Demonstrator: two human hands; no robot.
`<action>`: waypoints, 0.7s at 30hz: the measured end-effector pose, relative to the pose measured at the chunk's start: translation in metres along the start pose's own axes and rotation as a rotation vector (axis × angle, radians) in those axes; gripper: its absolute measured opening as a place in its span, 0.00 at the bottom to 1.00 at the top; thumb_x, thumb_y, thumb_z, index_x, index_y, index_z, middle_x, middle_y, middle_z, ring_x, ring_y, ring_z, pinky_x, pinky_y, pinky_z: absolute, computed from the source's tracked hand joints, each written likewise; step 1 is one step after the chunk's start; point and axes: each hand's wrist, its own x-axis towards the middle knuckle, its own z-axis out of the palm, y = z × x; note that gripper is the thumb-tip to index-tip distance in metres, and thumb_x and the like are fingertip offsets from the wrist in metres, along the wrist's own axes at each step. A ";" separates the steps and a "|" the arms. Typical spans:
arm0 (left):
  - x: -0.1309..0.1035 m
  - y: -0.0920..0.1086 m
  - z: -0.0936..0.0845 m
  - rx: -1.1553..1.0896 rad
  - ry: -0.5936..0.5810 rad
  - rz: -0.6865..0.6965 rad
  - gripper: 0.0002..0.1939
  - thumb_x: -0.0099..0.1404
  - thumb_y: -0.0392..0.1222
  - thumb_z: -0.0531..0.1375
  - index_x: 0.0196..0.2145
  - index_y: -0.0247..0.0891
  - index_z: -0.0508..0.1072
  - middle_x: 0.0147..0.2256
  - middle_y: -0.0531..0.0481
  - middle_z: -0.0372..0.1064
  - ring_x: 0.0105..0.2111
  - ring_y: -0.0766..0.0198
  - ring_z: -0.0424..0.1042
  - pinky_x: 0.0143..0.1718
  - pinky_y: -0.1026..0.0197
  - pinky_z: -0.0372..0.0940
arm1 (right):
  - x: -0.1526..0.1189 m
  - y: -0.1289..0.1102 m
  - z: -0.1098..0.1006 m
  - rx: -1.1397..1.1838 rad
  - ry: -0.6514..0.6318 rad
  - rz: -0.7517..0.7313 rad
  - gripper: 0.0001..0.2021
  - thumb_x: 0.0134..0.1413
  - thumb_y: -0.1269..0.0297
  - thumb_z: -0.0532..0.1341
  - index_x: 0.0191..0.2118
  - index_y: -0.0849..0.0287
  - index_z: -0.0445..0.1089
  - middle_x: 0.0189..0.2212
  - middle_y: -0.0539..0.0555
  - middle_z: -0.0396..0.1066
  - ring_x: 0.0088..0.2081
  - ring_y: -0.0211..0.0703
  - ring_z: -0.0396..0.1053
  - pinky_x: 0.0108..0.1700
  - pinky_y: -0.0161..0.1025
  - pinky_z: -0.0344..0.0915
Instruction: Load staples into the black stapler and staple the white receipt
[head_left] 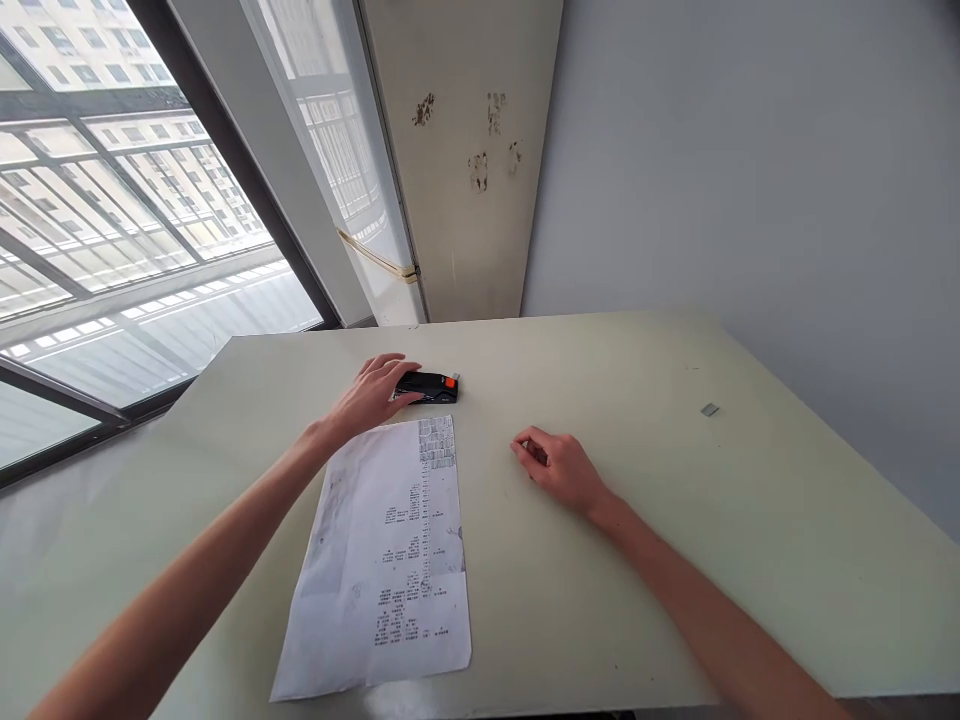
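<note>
A black stapler (pixel 429 387) with an orange-red patch near its right end lies on the far part of the table. My left hand (pixel 379 388) is closed around its left end, the fingers over the top and the thumb along the near side. Just below it lies a creased sheet of printed paper (pixel 360 560), with the lines of text running down its right half. My right hand (pixel 559 465) rests on the table to the right of the paper, its fingers curled into a loose fist. I see nothing held in it.
A small grey strip (pixel 709 409), perhaps staples, lies on the right side of the pale table (pixel 600 370). Another small grey piece (pixel 456 376) is by the stapler's right end. Behind stand a stained panel (pixel 465 230) and a grey wall (pixel 735 180); a window (pixel 135 180) is at left.
</note>
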 end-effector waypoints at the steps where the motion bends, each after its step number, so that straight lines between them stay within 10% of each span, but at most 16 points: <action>1: 0.005 -0.002 -0.001 -0.014 -0.032 -0.018 0.26 0.73 0.62 0.57 0.58 0.43 0.74 0.54 0.41 0.77 0.60 0.44 0.70 0.64 0.39 0.59 | 0.000 -0.001 0.000 0.011 0.004 -0.001 0.15 0.69 0.51 0.56 0.34 0.52 0.70 0.20 0.46 0.67 0.22 0.39 0.62 0.32 0.39 0.61; 8: 0.003 0.020 -0.001 -0.052 0.095 -0.180 0.26 0.72 0.64 0.57 0.55 0.42 0.76 0.47 0.44 0.81 0.41 0.51 0.79 0.44 0.51 0.71 | 0.003 -0.001 -0.002 0.222 0.041 0.046 0.15 0.65 0.49 0.60 0.32 0.52 0.71 0.19 0.45 0.67 0.20 0.38 0.61 0.31 0.39 0.62; 13: -0.006 0.085 0.001 -0.274 0.254 -0.164 0.24 0.69 0.62 0.63 0.52 0.42 0.78 0.45 0.46 0.82 0.41 0.54 0.80 0.45 0.54 0.72 | 0.010 0.007 -0.011 0.491 0.173 0.190 0.19 0.65 0.41 0.59 0.38 0.53 0.70 0.26 0.47 0.71 0.17 0.35 0.62 0.22 0.37 0.60; 21: -0.018 0.172 0.034 -0.351 0.107 0.014 0.14 0.73 0.52 0.62 0.51 0.45 0.77 0.44 0.48 0.81 0.38 0.58 0.79 0.40 0.57 0.72 | 0.019 0.018 -0.033 0.742 0.321 0.255 0.23 0.65 0.36 0.54 0.40 0.53 0.68 0.32 0.52 0.70 0.31 0.42 0.70 0.28 0.38 0.65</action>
